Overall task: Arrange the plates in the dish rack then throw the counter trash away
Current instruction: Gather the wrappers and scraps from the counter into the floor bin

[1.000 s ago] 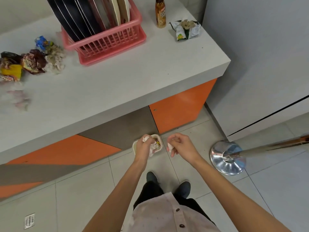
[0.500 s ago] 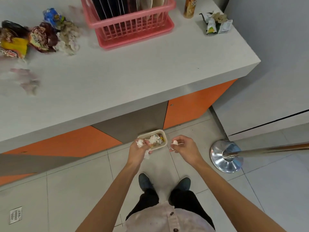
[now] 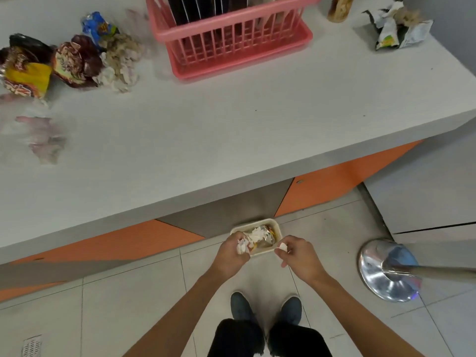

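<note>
A small cream bin (image 3: 275,249) stands on the floor against the counter base, with crumpled paper and wrappers inside. My left hand (image 3: 230,253) is over its near left corner, shut on crumpled white paper. My right hand (image 3: 298,256) is at its near right corner, pinching a small white scrap. On the counter, the pink dish rack (image 3: 231,42) holds several upright plates. A heap of wrappers and tissue (image 3: 69,63) lies at the far left, with more blurred scraps (image 3: 43,140) nearer. Another crumpled wrapper (image 3: 399,29) sits at the far right.
A brown bottle (image 3: 340,7) stands right of the rack. The grey counter top (image 3: 231,130) overhangs orange and grey panels. A shiny metal post base (image 3: 386,271) stands on the tiled floor at my right. A floor drain (image 3: 32,345) is at the lower left. My shoes (image 3: 265,306) are below the bin.
The view has shifted so the counter fills more of the frame. Both hands stay over the bin, still holding their paper scraps.
</note>
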`<state>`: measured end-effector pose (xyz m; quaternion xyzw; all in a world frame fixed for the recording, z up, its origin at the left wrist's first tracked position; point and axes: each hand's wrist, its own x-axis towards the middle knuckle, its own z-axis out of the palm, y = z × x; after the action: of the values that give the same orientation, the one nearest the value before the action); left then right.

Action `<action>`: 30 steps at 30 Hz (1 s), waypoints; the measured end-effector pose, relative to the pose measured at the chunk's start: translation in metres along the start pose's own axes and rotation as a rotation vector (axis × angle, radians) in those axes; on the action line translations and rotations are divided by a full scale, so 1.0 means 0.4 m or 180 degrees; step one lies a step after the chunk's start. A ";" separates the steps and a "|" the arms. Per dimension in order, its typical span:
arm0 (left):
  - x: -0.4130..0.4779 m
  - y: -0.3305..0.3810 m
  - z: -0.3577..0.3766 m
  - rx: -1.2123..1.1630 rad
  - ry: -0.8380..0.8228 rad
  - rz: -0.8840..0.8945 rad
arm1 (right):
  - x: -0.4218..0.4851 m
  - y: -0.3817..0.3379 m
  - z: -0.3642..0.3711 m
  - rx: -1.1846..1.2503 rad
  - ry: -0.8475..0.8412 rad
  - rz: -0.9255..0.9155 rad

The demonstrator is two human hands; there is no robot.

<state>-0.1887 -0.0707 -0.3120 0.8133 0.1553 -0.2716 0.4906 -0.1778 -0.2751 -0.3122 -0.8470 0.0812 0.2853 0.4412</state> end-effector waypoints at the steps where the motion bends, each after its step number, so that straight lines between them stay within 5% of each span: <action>1: 0.033 -0.016 0.018 0.0063 -0.0014 0.0020 | 0.032 0.026 0.011 -0.0119 0.0013 -0.0036; 14: 0.555 -0.318 0.260 0.0952 -0.0047 0.0292 | 0.458 0.391 0.235 -0.0703 -0.0104 -0.0096; 23: 0.623 -0.427 0.269 0.1257 0.0082 0.0622 | 0.529 0.466 0.265 -0.0429 -0.0053 0.0300; 30: 0.571 -0.451 0.264 0.0637 -0.0348 -0.0218 | 0.526 0.480 0.266 -0.0230 0.0017 0.0577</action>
<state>-0.1292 -0.0821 -0.6158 0.8364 0.1282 -0.3463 0.4051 -0.1229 -0.2813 -0.6112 -0.8522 0.1483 0.3245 0.3826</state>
